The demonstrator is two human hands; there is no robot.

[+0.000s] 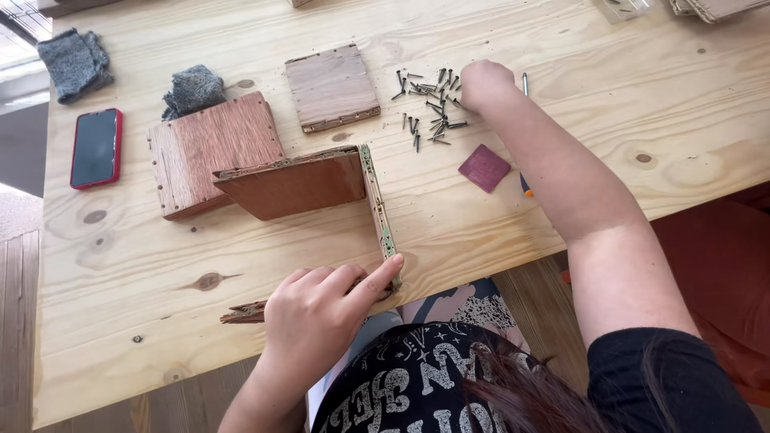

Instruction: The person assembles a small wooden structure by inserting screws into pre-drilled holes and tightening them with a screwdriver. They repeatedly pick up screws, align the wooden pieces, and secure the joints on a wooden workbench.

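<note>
Basically my left hand (321, 309) clamped the plywood corner piece (321, 188) on the counter (513, 240); my right hand (484, 84) closed fingers over the nail pile (429, 104).

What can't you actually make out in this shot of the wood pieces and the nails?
- Head view: whether the right hand pinches a nail; its fingers curl over the nail pile.
- Near end of the upright plywood panel: covered by the left hand.
- Splintered wood strip: partly behind that hand.
- Orange-tipped tool: mostly behind the right forearm.
- Items at the top right: cut off by the frame.
</note>
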